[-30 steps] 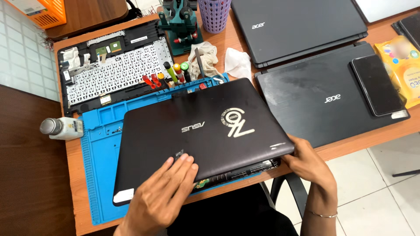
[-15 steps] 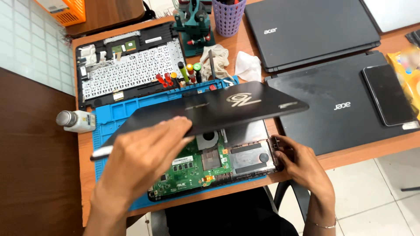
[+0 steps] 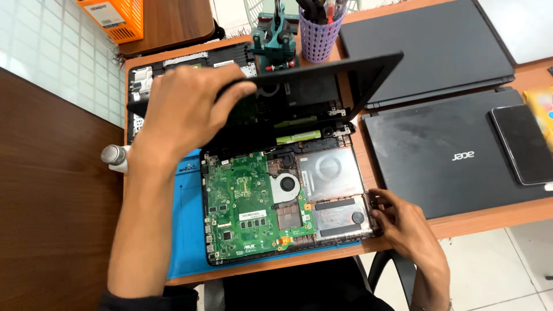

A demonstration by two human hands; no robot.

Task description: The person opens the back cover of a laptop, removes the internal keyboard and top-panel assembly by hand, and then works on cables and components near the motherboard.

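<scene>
Black lid [image 3: 322,75] tilts up in the left hand [image 3: 184,109], pinched at its edge, exposing the board [image 3: 242,201]; right hand [image 3: 403,222] clasps the base's [image 3: 340,173] corner, steadying it.

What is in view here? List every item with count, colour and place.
lid: 1, black, raised at the back
laptop base: 1, green board showing, on the mat
mat: 1, blue, under the base
closed laptops: 2, black, right side
phone: 1, black, on the nearer closed laptop
pen cup: 1, purple, back
bottle: 1, white, left edge
crate: 1, orange, top left
left hand: gripping the lid
right hand: on the base's right edge
</scene>
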